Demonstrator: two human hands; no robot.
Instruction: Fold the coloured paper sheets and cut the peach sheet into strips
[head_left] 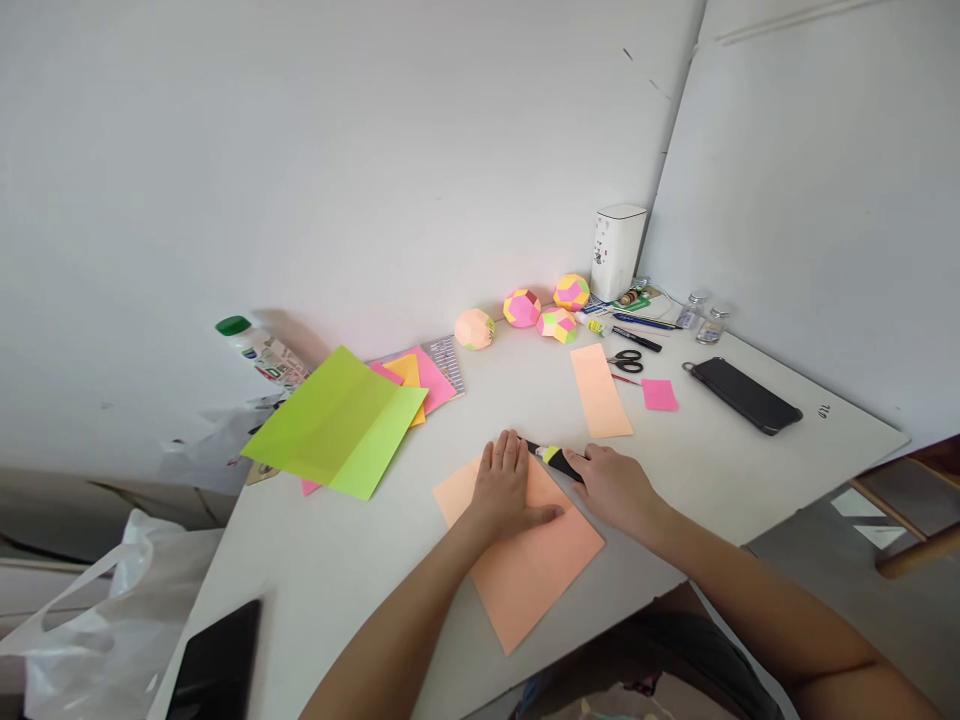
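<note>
A peach sheet of paper [525, 570] lies at an angle near the table's front edge. My left hand [506, 495] presses flat on its upper part, fingers stretched out and thumb apart. In my right hand [611, 485] is a utility knife [561, 462] with a black and yellow-green handle. Its front end points left toward my left fingertips, at the sheet's upper edge. The blade's tip is too small to make out. Beyond the knife lies a narrow peach paper strip [601, 392], apart from the sheet.
Green paper [337, 425] rests on pink and orange sheets at the left, near a green-capped bottle [262, 350]. Several paper balls [521, 308] line the wall. Scissors [627, 361], a pink square [660, 395], a black phone-like case [742, 393] and glass jars [712, 325] lie right. A dark device [214, 665] sits front left.
</note>
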